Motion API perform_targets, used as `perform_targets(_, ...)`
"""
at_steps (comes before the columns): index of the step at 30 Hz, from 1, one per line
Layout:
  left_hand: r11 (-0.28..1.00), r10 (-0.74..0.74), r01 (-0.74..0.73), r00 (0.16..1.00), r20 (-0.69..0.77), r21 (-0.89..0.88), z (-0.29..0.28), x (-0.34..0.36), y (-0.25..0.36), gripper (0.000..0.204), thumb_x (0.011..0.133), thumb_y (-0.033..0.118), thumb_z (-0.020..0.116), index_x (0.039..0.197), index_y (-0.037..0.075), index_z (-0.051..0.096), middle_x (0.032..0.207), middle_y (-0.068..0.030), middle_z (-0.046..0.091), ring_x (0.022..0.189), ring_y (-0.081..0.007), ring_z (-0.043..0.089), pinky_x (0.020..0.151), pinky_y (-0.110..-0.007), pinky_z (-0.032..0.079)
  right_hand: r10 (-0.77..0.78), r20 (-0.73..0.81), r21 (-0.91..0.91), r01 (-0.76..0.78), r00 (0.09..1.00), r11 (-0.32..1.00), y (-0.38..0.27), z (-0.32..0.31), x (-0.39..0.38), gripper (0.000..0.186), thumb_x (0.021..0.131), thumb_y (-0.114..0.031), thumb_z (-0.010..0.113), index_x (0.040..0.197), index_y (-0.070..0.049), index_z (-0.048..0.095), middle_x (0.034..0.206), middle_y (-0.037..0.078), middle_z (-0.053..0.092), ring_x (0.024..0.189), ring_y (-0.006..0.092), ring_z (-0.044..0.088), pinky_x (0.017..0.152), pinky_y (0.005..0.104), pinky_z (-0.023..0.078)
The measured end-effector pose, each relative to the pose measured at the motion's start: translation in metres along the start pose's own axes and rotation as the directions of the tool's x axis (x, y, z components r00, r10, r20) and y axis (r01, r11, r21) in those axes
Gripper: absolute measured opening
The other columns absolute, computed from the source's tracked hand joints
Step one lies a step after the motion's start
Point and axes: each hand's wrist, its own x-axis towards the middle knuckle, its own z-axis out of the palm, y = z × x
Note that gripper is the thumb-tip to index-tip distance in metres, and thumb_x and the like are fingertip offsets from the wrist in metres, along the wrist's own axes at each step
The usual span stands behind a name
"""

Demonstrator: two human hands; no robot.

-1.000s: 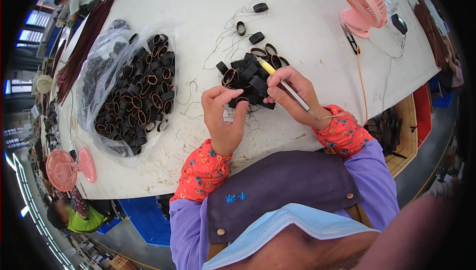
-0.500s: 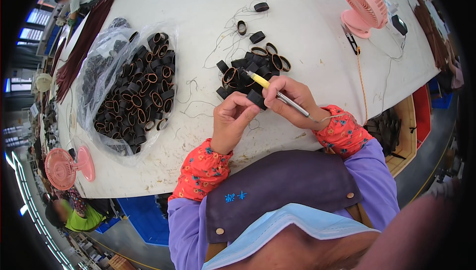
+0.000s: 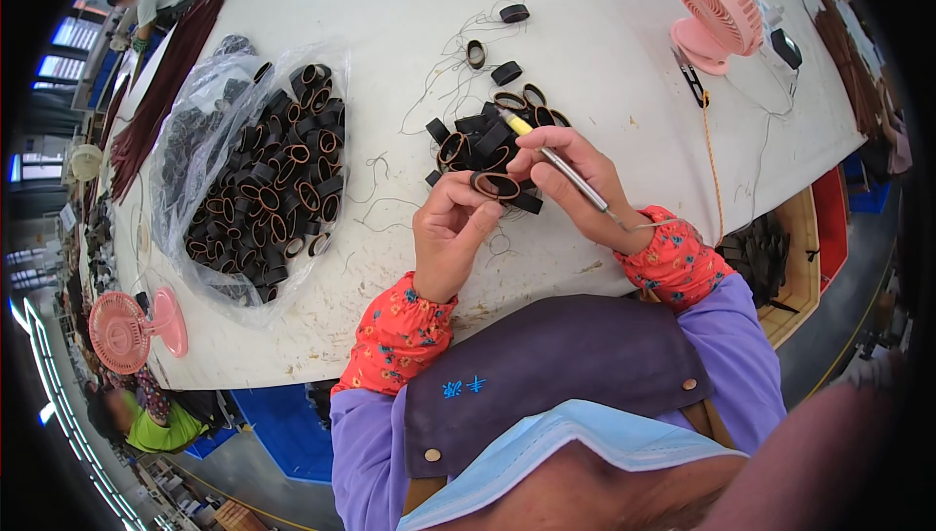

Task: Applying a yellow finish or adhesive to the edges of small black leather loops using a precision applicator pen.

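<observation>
Now, in the head view, we see the left hand (image 3: 448,238) pinching a black oval band with tan edges (image 3: 495,186), at the near side of a black-band heap (image 3: 475,131); the right hand (image 3: 593,162) (fingers curled round) clasps a slim silver-and-yellow pen-shaped tool (image 3: 577,180).

our bare left hand (image 3: 449,236) pinching, our bare right hand (image 3: 583,178) curled in a grip, our red floral cloth-sleeved forearms (image 3: 398,334) slanting inward

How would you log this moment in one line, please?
left hand: holds black loop | right hand: holds corded pen-shaped tool | loop pile: on white table
</observation>
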Motion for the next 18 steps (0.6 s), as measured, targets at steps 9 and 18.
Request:
perform_targets(9,0.984,0.067,-0.044,0.990,-0.127,0.174,-0.002,0.002,0.002,0.008,0.084,-0.004,0.061,0.088,0.002,0.056,0.106,-0.0061,0.058,0.075,-0.0050,0.050,0.065,-0.020,0.041,-0.073,0.161,0.191,0.041,0.984,0.981,-0.004,-0.016,-0.004,0.021,0.098,-0.016,0.044,0.105,0.001,0.054,0.071,0.004,0.057,0.066,0.0103,0.057,0.064,0.0256,0.049)
perform_targets(18,0.981,0.067,-0.044,0.991,-0.113,0.191,-0.001,0.000,0.001,0.009,0.083,-0.004,0.061,0.088,0.001,0.057,0.106,-0.0062,0.058,0.073,-0.0049,0.049,0.065,-0.020,0.041,-0.046,0.134,0.200,0.018,0.990,0.980,-0.001,-0.013,-0.005,0.021,0.099,-0.016,0.045,0.105,0.001,0.054,0.072,0.005,0.057,0.069,0.0123,0.058,0.065,0.0259,0.049)
